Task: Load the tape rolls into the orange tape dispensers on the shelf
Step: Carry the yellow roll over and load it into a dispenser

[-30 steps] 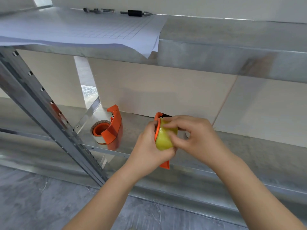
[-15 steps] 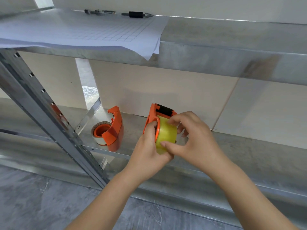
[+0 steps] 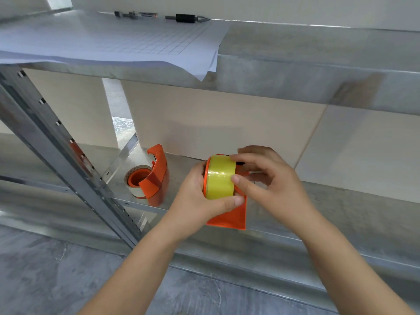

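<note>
Half a second ago the black roller end of the orange plastic tape dispenser (image 3: 229, 215) stood clear above the hands; now it is tipped away and nearly hidden behind the yellow-green tape roll (image 3: 221, 177), which sits square on the hub — seating looks close to done. The left hand (image 3: 197, 196) wraps the dispenser from the left, thumb pressed under the roll. The right hand (image 3: 267, 178) pinches the roll's right face between forefinger and thumb. To the left, on the near edge of the lower galvanised steel shelf (image 3: 341, 201), a second orange dispenser (image 3: 156, 178) already carries a clear roll. The slanted steel upright (image 3: 56, 142) stands well clear — nothing blocks the set-down.
</note>
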Demonstrator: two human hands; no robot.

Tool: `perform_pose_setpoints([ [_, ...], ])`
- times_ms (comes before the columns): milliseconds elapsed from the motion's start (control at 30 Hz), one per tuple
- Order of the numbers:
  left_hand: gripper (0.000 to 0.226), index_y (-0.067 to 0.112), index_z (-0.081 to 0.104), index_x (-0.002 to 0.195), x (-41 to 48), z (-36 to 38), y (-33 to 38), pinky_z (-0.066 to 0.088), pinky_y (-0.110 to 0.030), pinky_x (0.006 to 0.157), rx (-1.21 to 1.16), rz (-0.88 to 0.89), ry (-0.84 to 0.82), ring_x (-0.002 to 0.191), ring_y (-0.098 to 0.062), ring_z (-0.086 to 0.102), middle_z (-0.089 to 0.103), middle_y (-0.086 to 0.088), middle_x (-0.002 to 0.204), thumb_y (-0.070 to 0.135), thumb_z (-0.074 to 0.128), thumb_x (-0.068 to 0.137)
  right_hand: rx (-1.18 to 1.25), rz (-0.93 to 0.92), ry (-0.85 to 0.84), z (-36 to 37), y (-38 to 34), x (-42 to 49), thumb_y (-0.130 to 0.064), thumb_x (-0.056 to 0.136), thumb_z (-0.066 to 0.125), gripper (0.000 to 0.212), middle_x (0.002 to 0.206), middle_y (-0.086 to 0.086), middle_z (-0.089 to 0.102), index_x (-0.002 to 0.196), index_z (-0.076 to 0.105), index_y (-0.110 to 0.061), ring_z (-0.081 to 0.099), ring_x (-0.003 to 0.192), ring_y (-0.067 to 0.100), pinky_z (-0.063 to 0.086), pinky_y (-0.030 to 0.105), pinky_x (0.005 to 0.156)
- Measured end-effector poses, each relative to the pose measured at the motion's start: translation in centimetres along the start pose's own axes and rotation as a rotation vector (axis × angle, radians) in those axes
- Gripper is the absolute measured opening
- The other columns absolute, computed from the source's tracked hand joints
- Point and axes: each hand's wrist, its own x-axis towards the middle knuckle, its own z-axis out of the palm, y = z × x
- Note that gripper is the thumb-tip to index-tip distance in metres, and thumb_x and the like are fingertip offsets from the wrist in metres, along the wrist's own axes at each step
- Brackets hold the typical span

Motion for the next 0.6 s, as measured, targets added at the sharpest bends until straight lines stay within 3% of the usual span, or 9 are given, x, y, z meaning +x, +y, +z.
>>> perform_pose_setpoints([
  [133,0.064,0.013,0.048,0.122,-0.3,-0.4,0.0,0.055,-0.023,0.072,-0.009,-0.002,-0.085,0.084,-0.016,0.072,0.074,-0.003,0.091,0.004,0.079,0.067,0.112,0.054,0.001,0.2,0.5,0.3,-0.019,0.082,0.066,0.027,0.109,-0.014,0.063,0.095,0.063,-0.043,0.064,0.089,0.000,0.049,0.011,0.074],
  [267,0.053,0.027,0.054,0.112,-0.3,-0.2,0.1,0.057,-0.028,0.069,-0.023,0.014,-0.044,0.085,-0.018,0.073,0.074,-0.001,0.097,0.018,0.080,0.067,0.016,0.060,0.013,0.3,0.6,0.6,-0.035,0.083,0.056,0.017,0.097,-0.021,0.067,0.094,0.061,-0.046,0.062,0.088,-0.003,0.049,0.015,0.079],
  [433,0.030,0.022,0.057,0.104,-0.1,0.0,0.8,0.056,-0.025,0.057,-0.111,0.028,-0.003,0.063,-0.016,0.072,0.074,0.003,0.080,0.023,0.069,0.077,-0.109,0.008,-0.099,-0.4,0.6,0.7,-0.039,0.078,0.060,0.035,0.109,-0.027,0.060,0.112,0.052,-0.044,0.058,0.097,-0.010,0.043,0.008,0.084],
  [500,0.031,0.015,0.058,0.106,0.0,0.2,1.1,0.056,-0.025,0.055,-0.126,0.012,0.015,0.061,-0.017,0.070,0.074,0.001,0.079,0.033,0.064,0.081,-0.130,0.002,-0.131,-0.4,0.5,0.7,-0.041,0.076,0.060,0.042,0.114,-0.029,0.055,0.116,0.046,-0.048,0.055,0.106,-0.009,0.042,0.011,0.090],
  [600,0.043,0.008,0.060,0.105,0.1,0.4,1.5,0.055,-0.023,0.055,-0.160,-0.047,0.036,0.063,-0.013,0.070,0.074,0.001,0.075,0.042,0.047,0.083,-0.176,-0.075,-0.166,-0.3,0.6,0.7,-0.038,0.074,0.064,0.056,0.127,-0.014,0.053,0.125,0.042,-0.042,0.047,0.121,0.000,0.038,0.020,0.102],
])
